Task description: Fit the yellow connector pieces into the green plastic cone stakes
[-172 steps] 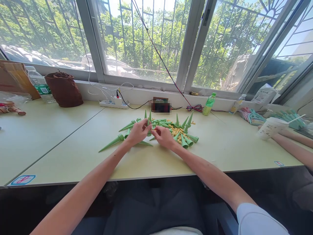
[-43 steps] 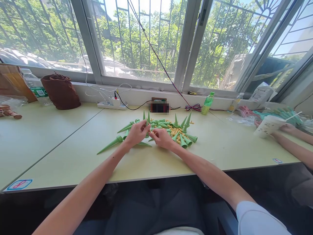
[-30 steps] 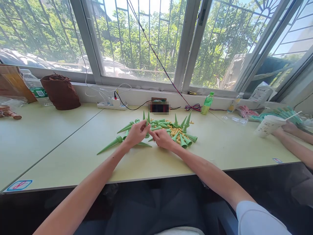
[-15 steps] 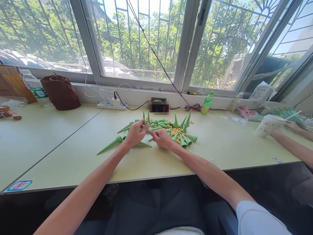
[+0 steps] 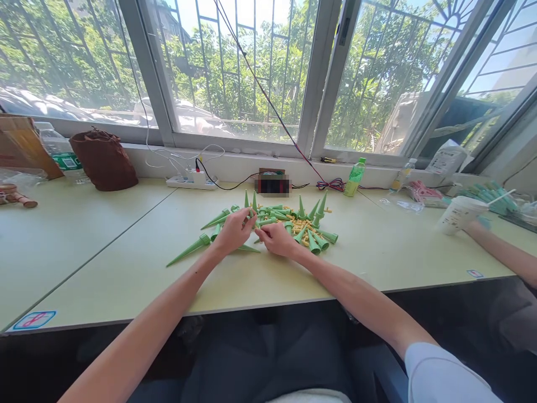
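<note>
Left hand (image 5: 232, 228) pinches a green tapered plastic spike (image 5: 251, 213) above mid-table, mostly hidden. Right hand (image 5: 277, 238) just beside, fingers curled; cannot tell what they hold. Slack pinch could drop the spike. Upright green plastic cones (image 5: 254, 200) crowd the far side; a knuckle could topple them. Right: small yellow plastic pieces (image 5: 300, 225), could scatter if brushed. Green-capped plastic bottle (image 5: 354, 177) far right, clear of both hands.

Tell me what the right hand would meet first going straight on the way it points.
The right hand would probably meet the left hand first, though their depths are hard to compare.
</note>
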A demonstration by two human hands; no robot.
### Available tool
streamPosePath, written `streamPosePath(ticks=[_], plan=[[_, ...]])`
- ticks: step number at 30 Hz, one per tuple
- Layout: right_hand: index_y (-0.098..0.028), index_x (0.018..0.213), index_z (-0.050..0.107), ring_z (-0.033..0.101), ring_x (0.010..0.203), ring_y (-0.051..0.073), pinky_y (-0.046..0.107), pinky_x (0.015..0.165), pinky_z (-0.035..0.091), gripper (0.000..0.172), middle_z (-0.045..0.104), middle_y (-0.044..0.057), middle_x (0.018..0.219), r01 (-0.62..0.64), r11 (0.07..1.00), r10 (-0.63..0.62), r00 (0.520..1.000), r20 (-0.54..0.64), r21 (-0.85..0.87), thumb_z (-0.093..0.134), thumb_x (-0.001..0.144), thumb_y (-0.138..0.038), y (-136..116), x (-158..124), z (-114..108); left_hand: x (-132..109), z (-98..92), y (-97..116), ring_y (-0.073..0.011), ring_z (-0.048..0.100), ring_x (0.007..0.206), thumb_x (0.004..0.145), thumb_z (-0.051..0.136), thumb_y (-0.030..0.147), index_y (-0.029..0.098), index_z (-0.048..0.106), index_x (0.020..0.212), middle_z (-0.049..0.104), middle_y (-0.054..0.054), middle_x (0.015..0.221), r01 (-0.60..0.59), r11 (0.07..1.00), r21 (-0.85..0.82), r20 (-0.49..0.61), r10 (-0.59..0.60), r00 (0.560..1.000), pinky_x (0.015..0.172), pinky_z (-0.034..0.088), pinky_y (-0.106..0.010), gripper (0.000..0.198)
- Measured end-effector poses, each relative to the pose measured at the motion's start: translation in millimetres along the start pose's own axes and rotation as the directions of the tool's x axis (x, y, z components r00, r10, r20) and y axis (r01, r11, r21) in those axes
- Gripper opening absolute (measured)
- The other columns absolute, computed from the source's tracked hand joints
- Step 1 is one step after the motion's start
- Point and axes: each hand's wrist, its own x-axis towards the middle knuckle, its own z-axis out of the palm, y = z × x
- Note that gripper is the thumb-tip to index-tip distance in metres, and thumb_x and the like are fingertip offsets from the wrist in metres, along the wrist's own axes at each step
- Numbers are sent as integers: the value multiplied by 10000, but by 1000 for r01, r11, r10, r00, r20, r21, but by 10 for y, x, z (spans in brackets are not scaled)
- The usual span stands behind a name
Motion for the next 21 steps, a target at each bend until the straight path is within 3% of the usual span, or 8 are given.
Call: streamPosePath(ticks=[7,17,21], plan=[[-157,568,543,501,535,93,218,578,348,409,608,7,580,20,996,-16,999,-51,90,469,943,-303,35,24,31,-3,-6,8,-112,554,624,911,463,326,185,546,833,614,-45,850,-62,998,11,-53,62,997,550,463,-214,181],[-147,556,570,413,462,69,206,531,329,440,458,-38,450,13,976,-5,999,-37,217,487,928,-367,-111,-20,-34,-16,-25,72,-103,553,596,899,492,348,185,546,811,600,-32,806,-7,991,-131,-83,-4,997,506,470,-202,193],[-145,561,575,416,459,67,203,520,334,450,471,-32,456,0,959,6,1000,-21,285,488,923,-398,-143,-34,-36,-18,-30,93,-87,533,535,903,495,357,181,545,805,586,-19,767,-4,989,-146,-93,-10,996,496,463,-208,208]])
